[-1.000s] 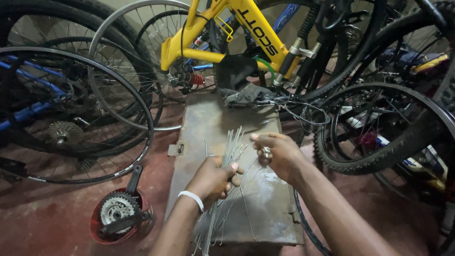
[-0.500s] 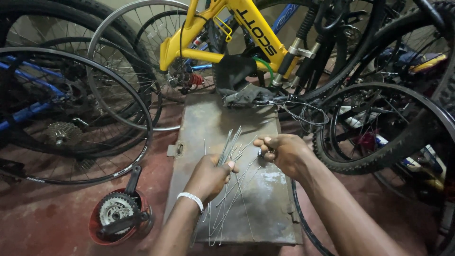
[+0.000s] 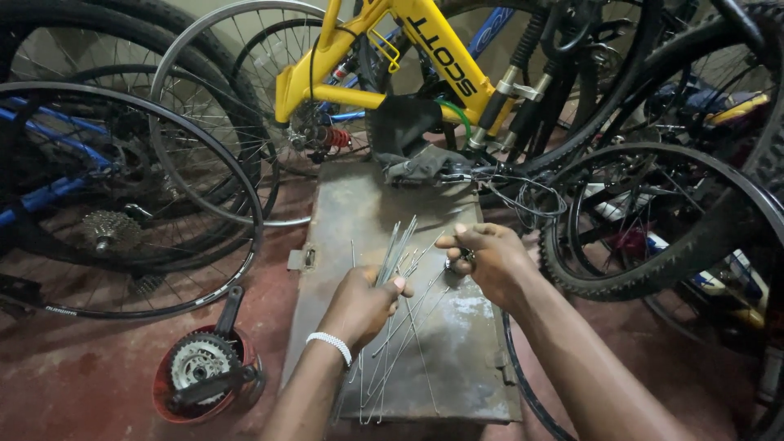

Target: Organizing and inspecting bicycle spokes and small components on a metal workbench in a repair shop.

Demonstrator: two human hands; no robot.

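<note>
Here the left hand (image 3: 365, 300) grips a bundle of spokes (image 3: 398, 253) over the metal box (image 3: 457, 384), fanned toward 12 o'clock; the right hand (image 3: 488, 260), at 3 o'clock, pinches one spoke, seemingly sorting; separating it needs a steady pull

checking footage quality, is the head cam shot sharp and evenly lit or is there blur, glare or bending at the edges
Head view: mostly sharp at the centre, where the left hand grips thin metal spokes beside the right hand; light is dim and warm, with soft sheen on the metal box; corners fall dark; wide-angle lens bows the wheel rim at the left edge.
</note>
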